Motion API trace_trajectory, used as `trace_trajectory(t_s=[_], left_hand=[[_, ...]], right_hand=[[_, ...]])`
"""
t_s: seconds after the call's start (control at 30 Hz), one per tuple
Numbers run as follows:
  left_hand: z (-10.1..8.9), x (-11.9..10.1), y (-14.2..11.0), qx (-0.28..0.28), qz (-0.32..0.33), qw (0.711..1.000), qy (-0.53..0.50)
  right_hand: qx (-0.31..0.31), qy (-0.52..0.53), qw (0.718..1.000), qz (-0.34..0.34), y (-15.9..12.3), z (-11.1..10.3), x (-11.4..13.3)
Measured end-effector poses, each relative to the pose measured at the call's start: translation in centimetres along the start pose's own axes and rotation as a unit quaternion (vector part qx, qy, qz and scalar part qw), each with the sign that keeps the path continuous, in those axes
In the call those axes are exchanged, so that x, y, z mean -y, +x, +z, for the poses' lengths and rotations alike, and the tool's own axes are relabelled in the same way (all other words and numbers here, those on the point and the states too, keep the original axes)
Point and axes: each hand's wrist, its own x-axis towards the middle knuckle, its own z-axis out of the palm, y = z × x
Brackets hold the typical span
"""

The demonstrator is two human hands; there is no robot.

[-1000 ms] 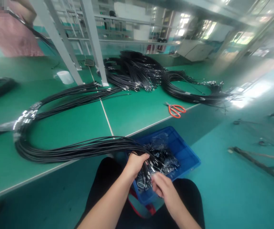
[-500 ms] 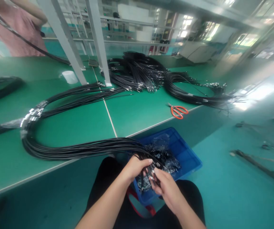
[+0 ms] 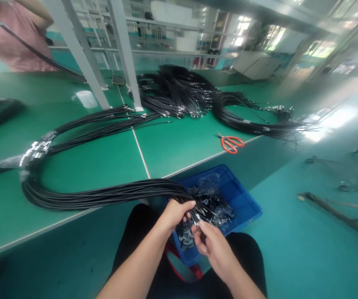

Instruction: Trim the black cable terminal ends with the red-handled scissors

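Observation:
A thick bundle of black cables (image 3: 104, 196) curves in a U across the table, and its near end hangs over the edge toward my lap. My left hand (image 3: 178, 214) is wrapped round the bundle close to its metal-tipped ends. Just to the right, my right hand (image 3: 208, 238) pinches some of the cable ends between thumb and fingers. Below both hands sits a blue plastic bin (image 3: 244, 203) holding clear plastic bags and small black and metal parts. What exactly lies under my fingers is partly hidden.
Orange-handled scissors (image 3: 231, 143) lie at the table's (image 3: 179, 145) front edge. More black cables (image 3: 179, 91) are piled behind, with another coil (image 3: 228, 118) at right. Grey posts (image 3: 124, 54) rise from the table, near a white roll (image 3: 86, 99). A person in pink (image 3: 19, 45) holds cable across the table.
My right hand has come up to the cable ends and shifted slightly among them. My left hand keeps its hold on the bundle. The other person's cable has swung down toward the table.

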Motion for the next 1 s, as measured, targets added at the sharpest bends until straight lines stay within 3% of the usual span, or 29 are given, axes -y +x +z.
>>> trace_trajectory(t_s=[0.1, 0.23, 0.37, 0.57, 0.8, 1.0], left_hand=[[0.2, 0.1, 0.2, -0.025, -0.021, 0.999, 0.005], [-0.3, 0.1, 1.0, -0.063, -0.051, 0.997, -0.001], [-0.3, -0.4, 1.4, -0.049, -0.07, 0.996, -0.014], [0.4, -1.1, 0.8, -0.037, -0.092, 0.994, -0.037], [0.4, -1.0, 0.8, -0.043, -0.114, 0.988, -0.091], [0.6, -1.2, 1.3, -0.059, -0.125, 0.981, -0.135]], right_hand=[[-0.014, -0.044, 0.999, -0.027, 0.3, 0.6, 0.5], [-0.035, -0.091, 0.994, -0.046, -1.0, -0.4, 0.4], [-0.041, -0.087, 0.995, -0.013, -1.2, -1.4, -0.3], [-0.027, -0.103, 0.993, -0.044, 0.3, 0.2, -0.7], [0.051, -0.037, 0.998, -0.003, -1.2, -0.7, -0.4], [0.044, 0.04, 0.998, 0.01, -1.5, -1.4, -1.6]])
